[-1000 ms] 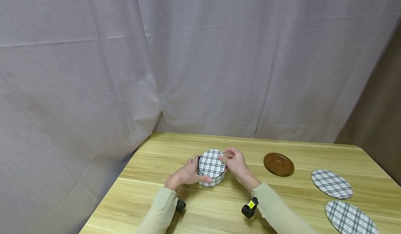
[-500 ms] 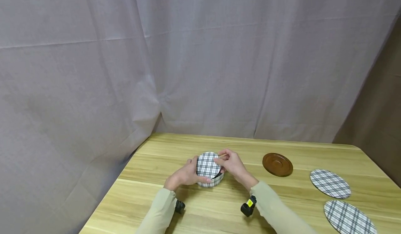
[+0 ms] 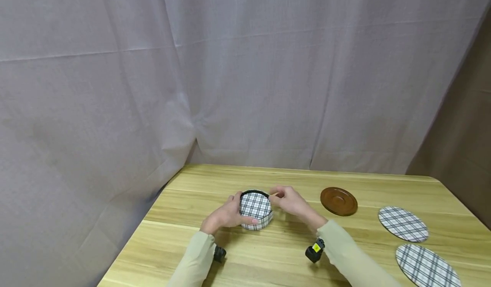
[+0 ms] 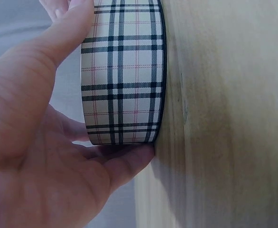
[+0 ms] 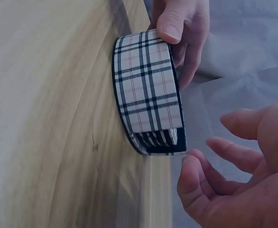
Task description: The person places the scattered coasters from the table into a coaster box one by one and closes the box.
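A round plaid coaster holder (image 3: 262, 224) stands on the table with a plaid coaster (image 3: 255, 205) lying inside its rim. My left hand (image 3: 228, 214) grips the holder from the left, thumb along the near wall and fingers around the far side. In the left wrist view, the holder's plaid wall (image 4: 122, 76) lies between thumb and fingers. My right hand (image 3: 289, 201) is at the right of the holder, fingers bent loosely and holding nothing. In the right wrist view, stacked coaster edges (image 5: 155, 137) show in a notch of the wall, with the right fingertips close by.
To the right lies a round brown wooden coaster (image 3: 339, 201). Farther right are two larger plaid round mats, one (image 3: 403, 224) behind the other (image 3: 428, 265). A grey curtain (image 3: 245, 86) hangs behind the wooden table (image 3: 176, 236).
The top coaster, pinched by my right hand above the holder, has gone down inside the rim. The right hand has let go of it and drawn slightly right. The left hand keeps its grip.
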`<action>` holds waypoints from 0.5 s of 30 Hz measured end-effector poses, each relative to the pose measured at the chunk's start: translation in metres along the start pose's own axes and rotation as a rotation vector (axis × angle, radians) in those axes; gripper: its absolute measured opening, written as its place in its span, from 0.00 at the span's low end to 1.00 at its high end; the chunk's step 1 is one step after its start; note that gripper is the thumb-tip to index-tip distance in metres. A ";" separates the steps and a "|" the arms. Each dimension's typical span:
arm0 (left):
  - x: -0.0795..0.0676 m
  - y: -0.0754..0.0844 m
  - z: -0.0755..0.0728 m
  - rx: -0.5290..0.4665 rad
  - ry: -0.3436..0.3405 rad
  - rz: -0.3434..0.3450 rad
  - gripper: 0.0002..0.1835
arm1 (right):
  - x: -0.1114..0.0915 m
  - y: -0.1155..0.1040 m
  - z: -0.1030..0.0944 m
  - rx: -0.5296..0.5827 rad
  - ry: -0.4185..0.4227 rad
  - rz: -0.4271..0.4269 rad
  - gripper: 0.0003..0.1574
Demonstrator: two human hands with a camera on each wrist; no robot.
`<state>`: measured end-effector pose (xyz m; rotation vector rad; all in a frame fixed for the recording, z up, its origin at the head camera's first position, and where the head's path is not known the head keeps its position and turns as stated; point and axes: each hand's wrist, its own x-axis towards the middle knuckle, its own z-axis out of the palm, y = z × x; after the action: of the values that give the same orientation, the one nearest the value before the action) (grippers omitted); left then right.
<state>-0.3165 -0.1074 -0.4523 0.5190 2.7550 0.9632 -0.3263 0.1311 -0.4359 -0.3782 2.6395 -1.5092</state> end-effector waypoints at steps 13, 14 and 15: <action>-0.002 0.001 -0.002 0.004 0.001 -0.009 0.64 | -0.032 -0.003 -0.040 -0.072 -0.092 -0.052 0.11; -0.002 0.001 -0.001 0.006 0.001 -0.008 0.64 | -0.035 -0.003 -0.044 -0.085 -0.096 -0.059 0.11; -0.002 0.001 -0.001 0.005 0.000 -0.009 0.64 | -0.038 -0.002 -0.048 -0.107 -0.094 -0.077 0.11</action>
<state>-0.3148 -0.1079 -0.4506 0.5068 2.7581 0.9548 -0.2984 0.1798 -0.4112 -0.5504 2.6670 -1.3375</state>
